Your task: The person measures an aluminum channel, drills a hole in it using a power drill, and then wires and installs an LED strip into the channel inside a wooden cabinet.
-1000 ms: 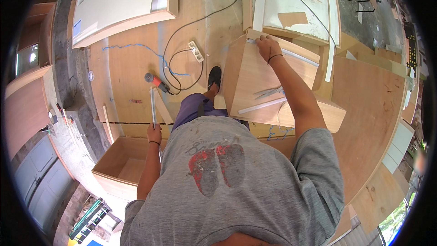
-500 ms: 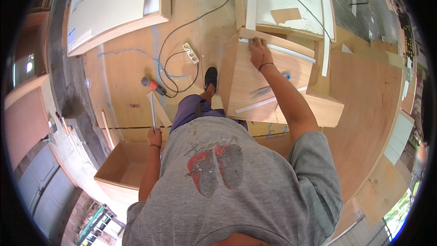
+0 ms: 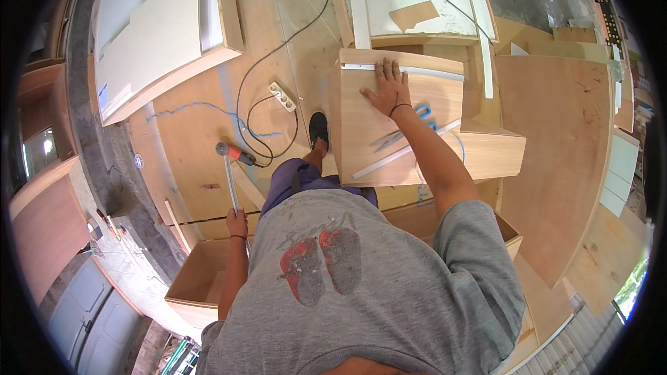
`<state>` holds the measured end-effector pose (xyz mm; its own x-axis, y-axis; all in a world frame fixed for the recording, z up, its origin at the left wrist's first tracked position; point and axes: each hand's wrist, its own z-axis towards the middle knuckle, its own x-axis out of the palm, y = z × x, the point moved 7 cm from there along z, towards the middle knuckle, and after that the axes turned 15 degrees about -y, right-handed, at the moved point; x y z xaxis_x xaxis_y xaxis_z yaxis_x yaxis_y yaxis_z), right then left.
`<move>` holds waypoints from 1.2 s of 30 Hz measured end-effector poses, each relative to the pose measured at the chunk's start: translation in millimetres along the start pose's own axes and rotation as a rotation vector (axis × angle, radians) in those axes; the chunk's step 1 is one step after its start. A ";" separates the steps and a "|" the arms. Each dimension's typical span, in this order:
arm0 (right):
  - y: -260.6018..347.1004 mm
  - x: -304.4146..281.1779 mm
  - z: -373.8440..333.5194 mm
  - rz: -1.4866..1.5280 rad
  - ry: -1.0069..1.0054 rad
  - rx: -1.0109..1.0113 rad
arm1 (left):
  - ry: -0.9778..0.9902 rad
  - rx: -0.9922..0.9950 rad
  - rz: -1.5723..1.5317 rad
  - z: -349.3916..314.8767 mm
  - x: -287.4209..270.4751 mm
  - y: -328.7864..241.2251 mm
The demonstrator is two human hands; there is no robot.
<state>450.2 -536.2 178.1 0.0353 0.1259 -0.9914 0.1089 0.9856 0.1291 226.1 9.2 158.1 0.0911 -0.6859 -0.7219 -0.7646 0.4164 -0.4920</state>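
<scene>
My right hand [image 3: 388,90] lies flat with fingers spread on the side of a wooden drawer box [image 3: 368,125]. Its fingertips reach a white metal drawer runner [image 3: 434,73] that runs along the box's far edge. Blue-handled scissors [image 3: 422,112] rest on the same panel beside my right forearm. A second pale strip [image 3: 379,164] lies slanted closer to me. Down at my left side, my left hand [image 3: 237,223] is closed around a long, thin metal strip, likely another runner [image 3: 231,184], which points away from me. Part of that strip is hidden by my hand and arm.
Left of my foot lie a red-and-black power tool [image 3: 235,153] and a white power strip [image 3: 282,97] with black cables. An open wooden box [image 3: 201,271] stands at my left. Large framed panels [image 3: 229,7] lie ahead; a wide brown board [image 3: 556,167] is at right.
My right hand has gone from bent fingers on the runner to a flat, spread palm. The scissors' blue handles show more. The left hand still holds its strip; the whole view has shifted slightly.
</scene>
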 end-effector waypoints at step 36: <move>-120.3 -18.7 -30.5 0.015 0.040 0.231 | 0.062 0.008 -0.040 -5.8 16.5 -35.5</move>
<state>406.1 -653.7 180.5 -0.0004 0.1498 -0.9887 0.3331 0.9323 0.1411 251.0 -20.3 166.4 0.0818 -0.7380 -0.6698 -0.7560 0.3921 -0.5242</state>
